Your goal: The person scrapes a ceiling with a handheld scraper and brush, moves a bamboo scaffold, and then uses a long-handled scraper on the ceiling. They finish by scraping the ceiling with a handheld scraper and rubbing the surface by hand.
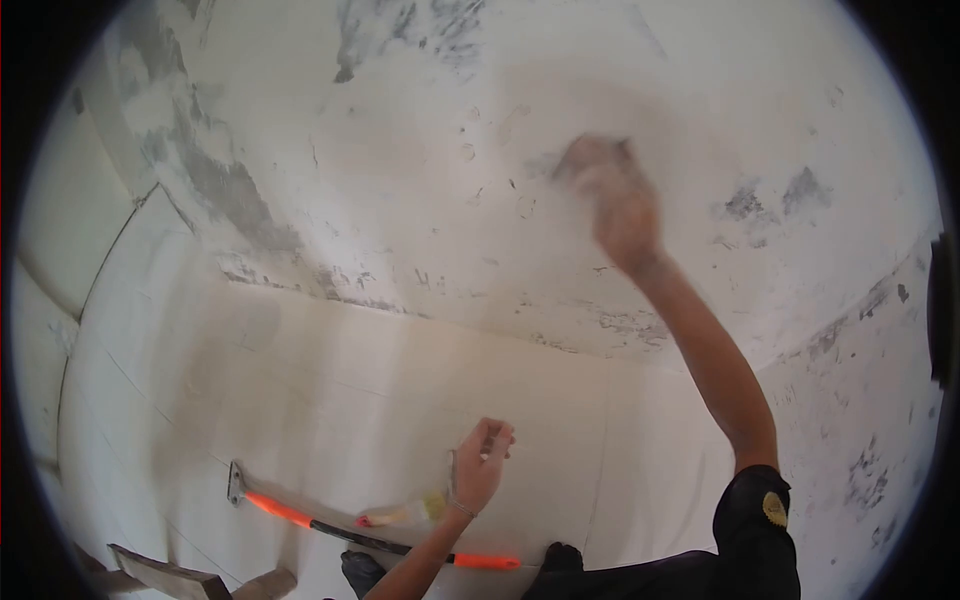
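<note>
Your right hand (615, 200), high above the scraper (275, 510), met the wall (400, 150), fingers too blurred to tell. Your left hand (480, 465) hung nearer it, fingers curled together. Sleeve badge (775, 508) unreadable.

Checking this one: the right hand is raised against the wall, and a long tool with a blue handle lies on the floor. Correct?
Not quite. The head view shows the right hand against the wall, but the long tool on the floor has an orange and black handle, not blue.
</note>
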A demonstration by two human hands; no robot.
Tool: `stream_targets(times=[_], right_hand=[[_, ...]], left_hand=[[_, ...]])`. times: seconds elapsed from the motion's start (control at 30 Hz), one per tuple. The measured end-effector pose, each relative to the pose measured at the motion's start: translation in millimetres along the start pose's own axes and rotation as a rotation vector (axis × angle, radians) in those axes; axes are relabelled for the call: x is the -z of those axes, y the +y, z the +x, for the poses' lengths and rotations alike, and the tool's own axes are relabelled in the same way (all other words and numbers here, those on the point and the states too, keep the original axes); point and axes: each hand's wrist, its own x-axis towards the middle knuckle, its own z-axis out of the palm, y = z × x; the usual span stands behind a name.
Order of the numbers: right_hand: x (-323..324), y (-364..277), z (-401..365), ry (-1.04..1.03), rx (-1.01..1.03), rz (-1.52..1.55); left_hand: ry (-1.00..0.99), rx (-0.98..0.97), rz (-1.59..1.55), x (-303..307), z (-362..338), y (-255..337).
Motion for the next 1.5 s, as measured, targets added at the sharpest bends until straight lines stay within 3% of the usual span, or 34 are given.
stream_targets(times=[0.07,0.13,0.17,0.23,0.27,0.33,0.4,0.47,0.57,0.6,0.67,0.73,0.8,0.87,0.93,1.1,1.17,1.3,1.4,1.47,1.5], right_hand=[[5,-6,8,0.03,-0.052,-0.134],[-13,-5,-27,-0.219,0.086,-0.018],[-16,-8,-34,-0.212,0.092,-0.021],[-15,-18,-41,-0.403,0.089,0.073],[-15,-16,-33,-0.404,0.091,0.076],[-8,-5,-2,-0.09,0.018,-0.044],[-9,-11,5,-0.092,-0.002,-0.149],[-34,-8,-17,-0.305,0.14,0.018],[-38,-5,1,-0.336,0.254,0.108],[-34,-3,13,-0.339,0.248,0.113],[-17,-17,54,-0.14,0.101,-0.154],[-36,-20,32,-0.17,0.155,-0.199],[-46,-25,18,-0.328,0.233,-0.083],[-41,-16,33,-0.292,0.253,-0.03],[-26,-21,55,-0.156,0.123,-0.225],[-37,-23,47,-0.265,0.211,-0.072],[-21,-17,63,-0.093,0.181,-0.236],[-33,-26,49,-0.176,0.23,-0.182],[-20,-18,56,-0.223,0.099,-0.133],[-37,-26,39,-0.253,0.148,-0.147],[-40,-29,36,-0.232,0.275,-0.151]], left_hand=[[0.025,0.006,0.011,1,-2,0],[0.004,0.0,0.016,2,-3,-9],[-0.006,-0.009,0.012,2,-1,-9],[-0.019,-0.006,0.032,0,-4,1],[-0.034,0.006,0.054,0,-5,6],[-0.028,-0.012,0.056,0,-6,5],[-0.039,-0.029,0.071,-2,-10,2],[-0.029,0.017,0.063,-5,-9,-3],[-0.08,-0.042,0.045,-7,-12,0],[-0.08,-0.034,0.046,-6,-11,-1],[-0.062,-0.081,0.071,-7,-15,-8],[-0.058,-0.035,0.051,-10,-18,-14],[-0.047,-0.002,0.032,-12,-16,-12],[-0.087,-0.033,0.038,-13,-22,-9],[-0.082,-0.013,0.035,-14,-25,-12],[-0.102,-0.012,0.062,-13,-26,-12],[-0.116,-0.064,0.055,-13,-30,-15],[-0.103,0.007,0.064,-10,-31,-10],[-0.114,-0.033,0.039,-10,-39,-9],[-0.121,0.019,0.064,-12,-38,-7],[-0.119,0.007,0.068,-11,-38,-6]])
